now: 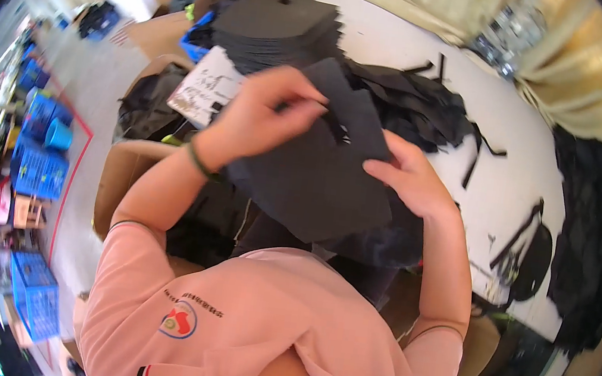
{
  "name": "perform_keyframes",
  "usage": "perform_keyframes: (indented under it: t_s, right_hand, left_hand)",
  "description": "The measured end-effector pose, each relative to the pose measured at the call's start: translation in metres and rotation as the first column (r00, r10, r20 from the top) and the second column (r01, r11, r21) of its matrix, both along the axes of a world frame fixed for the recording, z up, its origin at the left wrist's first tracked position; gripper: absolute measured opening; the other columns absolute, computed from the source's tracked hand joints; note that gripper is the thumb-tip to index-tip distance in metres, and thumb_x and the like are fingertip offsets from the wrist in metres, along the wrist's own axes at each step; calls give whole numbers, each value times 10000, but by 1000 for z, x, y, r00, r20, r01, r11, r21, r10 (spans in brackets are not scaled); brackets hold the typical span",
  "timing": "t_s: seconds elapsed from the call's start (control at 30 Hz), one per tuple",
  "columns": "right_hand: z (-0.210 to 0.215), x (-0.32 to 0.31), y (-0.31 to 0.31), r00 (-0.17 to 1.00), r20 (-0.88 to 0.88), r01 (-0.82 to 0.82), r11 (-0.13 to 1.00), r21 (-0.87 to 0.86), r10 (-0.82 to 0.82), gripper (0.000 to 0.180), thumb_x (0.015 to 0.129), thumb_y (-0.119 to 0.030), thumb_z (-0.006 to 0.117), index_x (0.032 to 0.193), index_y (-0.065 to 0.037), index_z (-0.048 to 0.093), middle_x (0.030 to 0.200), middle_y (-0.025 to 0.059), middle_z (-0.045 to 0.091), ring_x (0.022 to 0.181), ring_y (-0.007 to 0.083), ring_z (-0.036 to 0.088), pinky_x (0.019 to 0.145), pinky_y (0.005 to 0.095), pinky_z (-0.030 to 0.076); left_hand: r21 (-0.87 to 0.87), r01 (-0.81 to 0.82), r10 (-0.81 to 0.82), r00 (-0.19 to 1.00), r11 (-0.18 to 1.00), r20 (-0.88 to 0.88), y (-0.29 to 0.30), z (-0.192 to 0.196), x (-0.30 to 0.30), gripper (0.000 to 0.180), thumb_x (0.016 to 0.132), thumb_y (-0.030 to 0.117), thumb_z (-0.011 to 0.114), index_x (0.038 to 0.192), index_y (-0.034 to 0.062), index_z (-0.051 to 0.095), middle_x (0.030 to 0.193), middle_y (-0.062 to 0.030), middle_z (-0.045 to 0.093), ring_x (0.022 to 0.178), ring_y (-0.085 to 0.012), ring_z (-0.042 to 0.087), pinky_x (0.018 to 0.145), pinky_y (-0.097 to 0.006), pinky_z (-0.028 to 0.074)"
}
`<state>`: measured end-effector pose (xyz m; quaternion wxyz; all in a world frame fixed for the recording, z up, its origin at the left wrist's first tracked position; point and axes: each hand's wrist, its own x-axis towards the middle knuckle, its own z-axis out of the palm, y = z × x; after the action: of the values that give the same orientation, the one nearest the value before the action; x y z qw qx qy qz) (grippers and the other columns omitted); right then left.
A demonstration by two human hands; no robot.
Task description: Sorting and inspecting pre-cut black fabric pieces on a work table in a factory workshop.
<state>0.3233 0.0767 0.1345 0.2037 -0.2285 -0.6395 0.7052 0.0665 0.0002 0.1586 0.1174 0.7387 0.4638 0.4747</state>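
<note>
the left hand [261,112], just left of the frame's centre, pinches the upper edge of a black fabric sheet [317,182] between thumb and curled fingers. the right hand [411,175], right of centre, lies with its fingers pressed flat on the sheet's right edge. the sheet fills the middle of the frame, tilted. above it, at upper centre, sits a stack of black cut pieces [275,27] on a white table [511,191], with black scraps [423,109] just right of the stack.
</note>
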Motion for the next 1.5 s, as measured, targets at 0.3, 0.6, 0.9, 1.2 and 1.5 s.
perform_keyframes:
  t_s: [0.3,0.6,0.9,1.2,1.5]
  right_hand:
    - [-80,88,31,869,442,35,919,392,-221,459,838,28,640,1274,-89,559,803,5,566,736,107,506,711,289,458]
    - [-66,86,11,790,533,15,880,475,-302,466,835,-38,689,1281,-97,568,767,80,563,710,198,531,717,320,467]
    - [-34,66,-14,832,421,-12,748,664,-361,611,776,-70,737,1339,-156,515,906,142,642,820,310,628,763,371,506]
    - [-42,72,-26,737,417,-118,506,854,-532,595,770,-57,723,1319,-137,508,1006,117,653,889,327,654,765,400,522]
    - [-59,73,-20,666,436,-197,422,885,-605,570,784,-104,711,1316,-110,508,922,95,621,851,270,642,750,381,488]
  left_hand:
    - [-305,-207,368,593,929,716,-34,-35,-176,92,917,102,578,986,53,615,838,-12,610,645,-120,597,584,-252,464]
    - [-434,-111,59,989,894,-132,16,-60,-58,482,826,237,762,1227,32,591,1218,-131,623,1180,-268,563,1018,-362,417]
    - [-864,450,-676,710,225,194,105,-83,78,613,784,97,762,1346,37,524,1212,-95,622,1094,-186,573,961,-326,453]
    - [-843,519,-639,697,140,324,104,-77,98,647,744,13,757,1348,31,524,1205,-56,631,1074,-145,557,968,-307,443]
    - [-571,418,-587,797,707,-143,92,-92,101,659,753,119,786,1343,48,502,1291,-126,573,1174,-254,542,1035,-373,400]
